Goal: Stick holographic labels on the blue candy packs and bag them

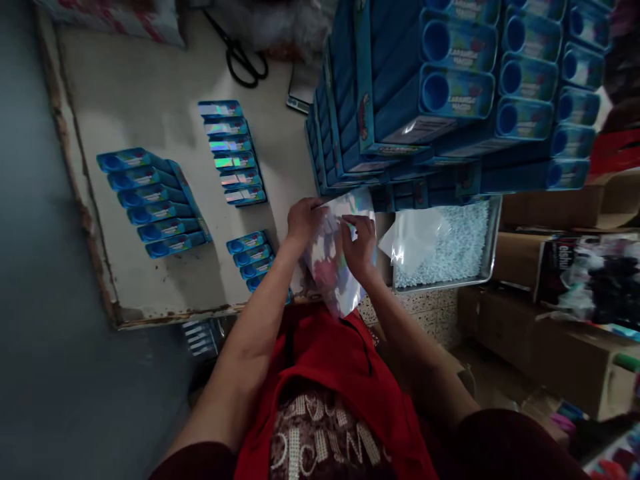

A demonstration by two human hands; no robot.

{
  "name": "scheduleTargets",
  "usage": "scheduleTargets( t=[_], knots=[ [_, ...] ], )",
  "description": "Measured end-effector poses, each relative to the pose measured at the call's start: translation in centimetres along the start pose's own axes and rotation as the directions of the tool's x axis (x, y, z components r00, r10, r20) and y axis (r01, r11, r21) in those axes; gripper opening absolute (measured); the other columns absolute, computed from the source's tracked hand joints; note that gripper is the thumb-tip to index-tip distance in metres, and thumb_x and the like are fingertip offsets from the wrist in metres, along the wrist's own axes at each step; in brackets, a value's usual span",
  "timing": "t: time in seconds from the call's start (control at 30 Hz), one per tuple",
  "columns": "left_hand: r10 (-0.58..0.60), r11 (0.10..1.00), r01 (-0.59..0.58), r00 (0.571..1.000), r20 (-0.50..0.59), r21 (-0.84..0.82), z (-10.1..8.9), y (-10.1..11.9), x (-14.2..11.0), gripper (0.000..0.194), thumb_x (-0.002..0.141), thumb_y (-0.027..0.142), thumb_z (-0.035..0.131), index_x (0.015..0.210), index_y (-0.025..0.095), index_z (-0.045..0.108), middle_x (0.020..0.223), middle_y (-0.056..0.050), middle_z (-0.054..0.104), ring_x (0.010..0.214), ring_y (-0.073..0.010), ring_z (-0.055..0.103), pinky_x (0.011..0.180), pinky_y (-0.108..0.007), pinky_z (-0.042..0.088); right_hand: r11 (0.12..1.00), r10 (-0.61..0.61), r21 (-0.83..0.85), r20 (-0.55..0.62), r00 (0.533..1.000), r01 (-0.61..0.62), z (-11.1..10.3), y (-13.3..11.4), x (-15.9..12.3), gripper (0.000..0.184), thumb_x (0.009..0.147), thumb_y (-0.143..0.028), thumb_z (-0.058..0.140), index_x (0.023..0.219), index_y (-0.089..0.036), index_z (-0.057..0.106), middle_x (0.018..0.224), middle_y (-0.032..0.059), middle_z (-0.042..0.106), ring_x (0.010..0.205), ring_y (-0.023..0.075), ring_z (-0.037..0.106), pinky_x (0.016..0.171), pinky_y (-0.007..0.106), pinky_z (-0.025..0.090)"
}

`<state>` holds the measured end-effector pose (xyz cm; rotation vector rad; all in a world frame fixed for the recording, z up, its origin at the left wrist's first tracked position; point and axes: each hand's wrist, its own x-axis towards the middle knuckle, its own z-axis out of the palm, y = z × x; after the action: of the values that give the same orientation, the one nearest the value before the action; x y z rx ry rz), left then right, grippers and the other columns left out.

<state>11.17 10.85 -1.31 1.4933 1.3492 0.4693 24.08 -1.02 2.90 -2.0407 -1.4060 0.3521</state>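
Observation:
Both my hands grip a shiny holographic pouch at the near edge of a white board. My left hand pinches the pouch's top left edge, fingers closed. My right hand pinches the top right part, fingers curled on the film. The pouch hangs down toward my red clothing. Rows of small blue packets lie on the board to the left of my hands.
A tall stack of blue boxes stands just beyond my hands. A metal tray of white pellets with a clear plastic bag sits to the right. Black scissors and a phone lie farther back. Cardboard boxes fill the right.

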Motion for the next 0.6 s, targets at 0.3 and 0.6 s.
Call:
scheduleTargets(
  t=[0.3, 0.6],
  knots=[
    [-0.002, 0.999, 0.002, 1.000, 0.004, 0.051, -0.6, -0.4, -1.5, 0.012, 0.090, 0.023, 0.070, 0.086, 0.022, 0.081, 0.094, -0.009, 0.079, 0.092, -0.0270, 0.071, 0.088, -0.037, 0.049, 0.965, -0.173, -0.127, 0.349, 0.921, 0.230, 1.4, 2.2, 4.3, 0.038, 0.112, -0.028, 0.049, 0.140, -0.021, 0.074, 0.143, 0.0140, 0.073, 0.128, 0.0321, 0.060, 0.114, 0.050, 0.046],
    [-0.065, 0.998, 0.066, 0.996, -0.057, 0.010, -0.5, -0.7, -1.3, 0.012, 0.088, 0.027, 0.069, 0.080, 0.023, 0.078, 0.082, -0.006, 0.075, 0.082, -0.0257, 0.066, 0.079, -0.035, 0.045, 0.906, -0.265, -0.173, 0.481, 0.836, 0.387, 1.4, 2.6, 4.0, 0.040, 0.114, -0.025, 0.046, 0.146, -0.022, 0.070, 0.157, 0.0099, 0.067, 0.133, 0.0330, 0.058, 0.109, 0.049, 0.043]
  ],
)
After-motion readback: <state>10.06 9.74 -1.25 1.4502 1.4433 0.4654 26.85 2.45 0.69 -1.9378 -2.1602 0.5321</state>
